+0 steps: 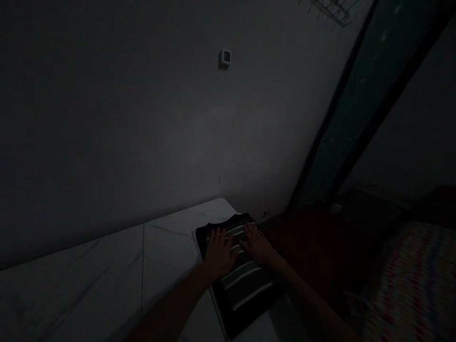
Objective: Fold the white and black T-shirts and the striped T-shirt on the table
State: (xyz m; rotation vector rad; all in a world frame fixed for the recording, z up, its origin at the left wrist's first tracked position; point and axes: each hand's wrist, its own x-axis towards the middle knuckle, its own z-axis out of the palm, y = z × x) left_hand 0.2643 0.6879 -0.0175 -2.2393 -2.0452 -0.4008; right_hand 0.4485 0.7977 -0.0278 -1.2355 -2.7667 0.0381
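A folded striped garment, dark with pale stripes, lies flat on a white marble-patterned table. A dark cloth edge shows around the striped part. On its left side rests my left hand, palm down with the fingers spread. My right hand lies flat on the upper right part, fingers stretched out. Both hands touch the cloth and neither grips it. The palms hide some of the stripes. The room is very dim.
A pale wall stands behind the table, with a small white digital device on it. A wire rack hangs at the top right. Beyond the table's right edge are a dark reddish floor and a colourful patterned cloth.
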